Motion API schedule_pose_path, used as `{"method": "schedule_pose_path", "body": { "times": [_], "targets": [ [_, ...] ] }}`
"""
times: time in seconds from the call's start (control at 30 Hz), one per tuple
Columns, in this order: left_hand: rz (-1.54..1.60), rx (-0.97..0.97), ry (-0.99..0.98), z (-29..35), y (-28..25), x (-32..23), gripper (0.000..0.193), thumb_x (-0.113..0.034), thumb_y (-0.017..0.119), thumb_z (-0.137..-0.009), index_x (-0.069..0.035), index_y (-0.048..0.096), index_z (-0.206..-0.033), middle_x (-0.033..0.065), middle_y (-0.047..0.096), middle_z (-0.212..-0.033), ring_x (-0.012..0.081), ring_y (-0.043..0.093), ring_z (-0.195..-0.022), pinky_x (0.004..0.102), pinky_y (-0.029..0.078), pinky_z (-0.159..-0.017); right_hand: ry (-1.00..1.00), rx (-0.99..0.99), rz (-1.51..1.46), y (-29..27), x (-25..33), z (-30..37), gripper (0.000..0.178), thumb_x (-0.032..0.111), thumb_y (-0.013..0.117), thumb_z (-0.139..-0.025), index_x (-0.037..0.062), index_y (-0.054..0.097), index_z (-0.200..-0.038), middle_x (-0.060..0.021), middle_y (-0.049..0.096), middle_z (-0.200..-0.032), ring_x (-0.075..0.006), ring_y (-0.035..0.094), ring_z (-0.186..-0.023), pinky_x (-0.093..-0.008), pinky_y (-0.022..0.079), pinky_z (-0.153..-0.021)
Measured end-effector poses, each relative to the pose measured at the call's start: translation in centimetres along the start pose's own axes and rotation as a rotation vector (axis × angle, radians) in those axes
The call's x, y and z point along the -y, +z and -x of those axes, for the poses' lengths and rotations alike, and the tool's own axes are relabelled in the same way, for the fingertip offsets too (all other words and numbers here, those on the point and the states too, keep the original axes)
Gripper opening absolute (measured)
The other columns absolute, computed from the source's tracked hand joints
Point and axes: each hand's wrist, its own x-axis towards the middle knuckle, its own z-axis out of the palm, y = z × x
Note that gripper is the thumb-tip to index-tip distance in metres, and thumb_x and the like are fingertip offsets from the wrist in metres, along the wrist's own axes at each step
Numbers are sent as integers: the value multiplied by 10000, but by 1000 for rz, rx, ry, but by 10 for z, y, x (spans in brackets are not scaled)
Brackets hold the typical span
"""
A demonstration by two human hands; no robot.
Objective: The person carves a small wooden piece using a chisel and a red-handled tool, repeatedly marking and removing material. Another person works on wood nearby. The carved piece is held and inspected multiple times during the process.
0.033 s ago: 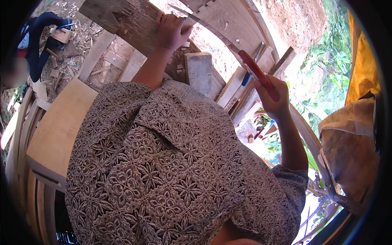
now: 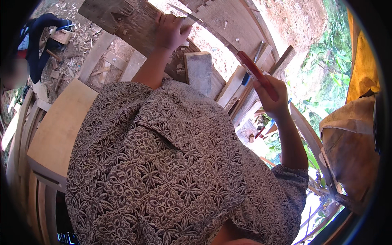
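My right hand [image 2: 271, 96] is closed around the red handle [image 2: 255, 73] of a long thin metal blade [image 2: 212, 32]. The blade runs up and left across a rough, weathered wooden beam [image 2: 122, 20]. My left hand [image 2: 169, 30] rests on that beam with its fingers curled over the blade's far end. The blade's tip pokes out beyond the fingers. My patterned brown shirt [image 2: 163, 171] fills the middle of the view and hides what lies below my arms.
A squared wooden block [image 2: 200, 71] stands just below the beam. A pale flat board [image 2: 57, 126] lies at the left and curved wooden slats [image 2: 24, 163] run along the left edge. Dark cloth [image 2: 41, 36] sits top left among wood scraps. A yellow cloth [image 2: 363, 65] and a brown sack [image 2: 351, 147] hang at the right.
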Motion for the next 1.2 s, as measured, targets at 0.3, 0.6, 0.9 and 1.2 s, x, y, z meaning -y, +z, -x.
{"method": "schedule_pose_path", "body": {
  "times": [0.3, 0.6, 0.9, 1.2],
  "targets": [
    [-45, 3, 48, 2, -3, 29, 374, -471, 801, -794, -137, 733, -947, 82, 622, -922, 303, 602, -996, 561, 334, -1125, 0, -73, -141, 76, -106, 11, 295, 208, 722, -957, 33, 587, -762, -7, 469, -610, -102, 437, -573, -329, 339, -531],
    [-51, 29, 115, -10, -52, 57, 312, -368, 836, -770, -112, 717, -902, 71, 640, -808, 302, 624, -833, 455, 465, -835, -175, -50, -228, 101, -75, 12, 202, 124, 729, -889, 26, 596, -771, -126, 526, -629, -291, 530, -550, -411, 394, -544],
    [8, 62, 106, -18, -80, 75, 312, -340, 848, -756, -103, 713, -908, 60, 644, -828, 292, 600, -825, 493, 408, -905, -197, -33, -317, 87, -15, -14, 135, 112, 700, -886, 26, 634, -806, -124, 527, -602, -290, 533, -518, -405, 417, -537],
    [-29, 98, 105, -23, -85, 80, 328, -319, 848, -731, -94, 698, -917, 73, 640, -838, 290, 606, -839, 467, 447, -885, -300, -63, -244, 107, 19, -62, 182, 175, 696, -914, 13, 640, -854, -157, 532, -620, -302, 550, -552, -412, 428, -572]
  ]
}}
